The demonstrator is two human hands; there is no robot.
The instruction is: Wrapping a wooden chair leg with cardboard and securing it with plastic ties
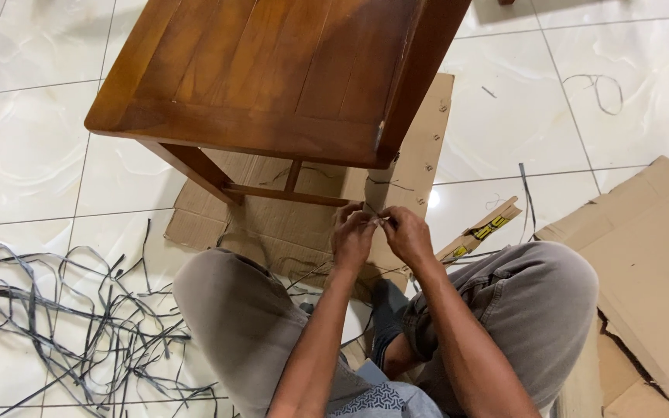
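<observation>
Left hand [352, 236] and right hand [406, 232] together, pinching thin strand [374, 219] | risk, I judge: strand slips, grip tiny | wooden table [272, 77] crowds close.

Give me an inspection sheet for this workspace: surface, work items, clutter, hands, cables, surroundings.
Surface: white tiled floor, with flattened cardboard under the table.
Work items: thin dark strand, pinched between both hands just below the edge of the wooden table.
Clutter: tangle of dark straps on the floor at left; torn cardboard sheet at right; loose strap pieces and a thin wire loop on the tiles.
Hands: left hand and right hand, each in a fingertip grip on the strand, close together.
Cables: nothing seen.
Surroundings: the person sits on the floor, knees apart, in grey trousers.
</observation>
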